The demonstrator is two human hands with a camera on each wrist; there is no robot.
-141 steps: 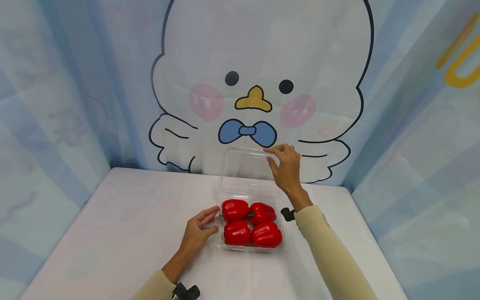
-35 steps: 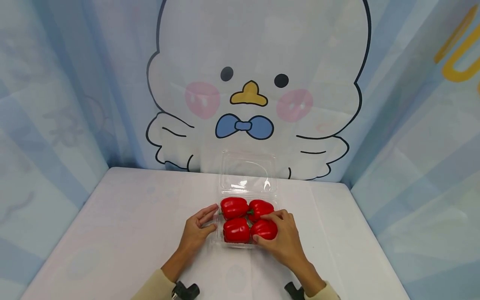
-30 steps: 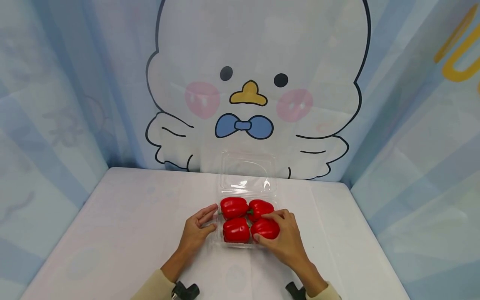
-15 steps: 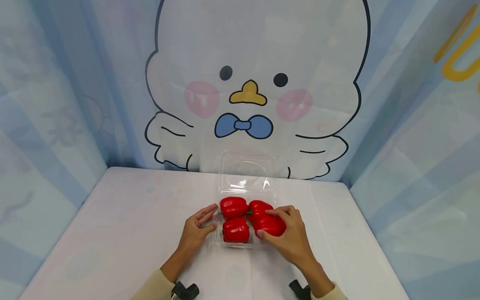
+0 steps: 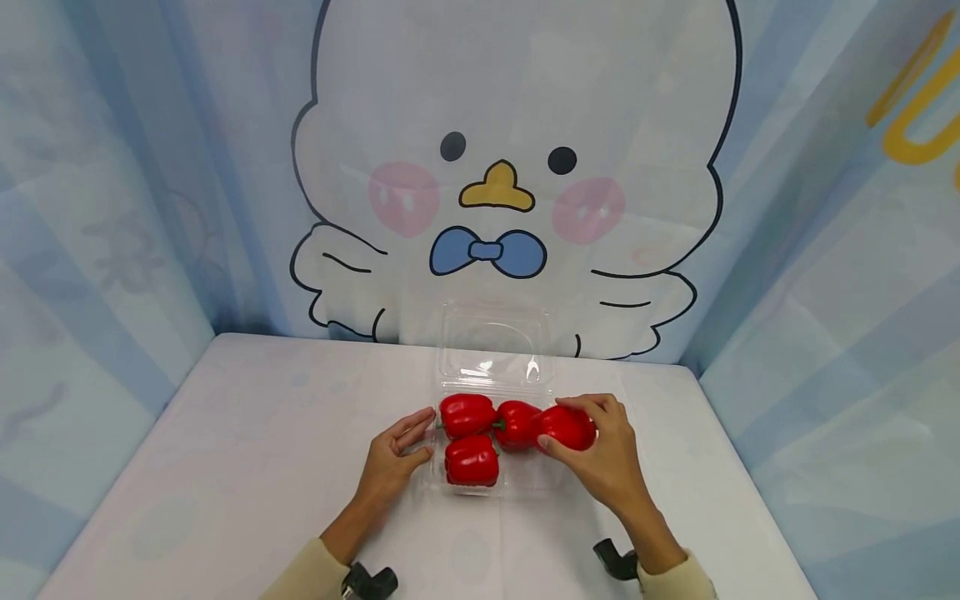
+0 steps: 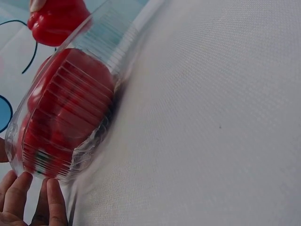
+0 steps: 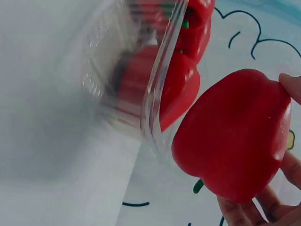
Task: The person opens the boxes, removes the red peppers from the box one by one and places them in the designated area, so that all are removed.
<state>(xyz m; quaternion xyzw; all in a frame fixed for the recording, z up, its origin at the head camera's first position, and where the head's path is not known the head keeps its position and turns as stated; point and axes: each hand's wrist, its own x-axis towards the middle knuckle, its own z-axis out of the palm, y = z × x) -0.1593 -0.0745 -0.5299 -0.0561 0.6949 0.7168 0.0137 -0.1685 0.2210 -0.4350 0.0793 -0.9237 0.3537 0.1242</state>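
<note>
In my right hand [image 5: 609,454] is a red bell pepper [image 7: 235,134] with a green stem, gripped between thumb and fingers. It is raised above the right side of a clear plastic clamshell box [image 5: 510,492]. Three more red bell peppers lie in the box: one at back left [image 5: 467,416], one at front left [image 5: 472,461], one at back right [image 5: 516,423], partly covered by the raised pepper. My left hand [image 5: 393,454] rests its extended fingers [image 6: 55,202] against the box's left side.
The box's clear lid [image 5: 495,343] stands raised at the back. A white-covered table [image 5: 300,417] lies beneath everything. Behind it hangs a curtain [image 5: 622,100] with a cartoon bird. A black camera mount [image 5: 371,581] is on each wrist.
My right hand went from the lid to the front-right pepper, then lifted it up and to the right, out of its place. The left hand has stayed at the box.
</note>
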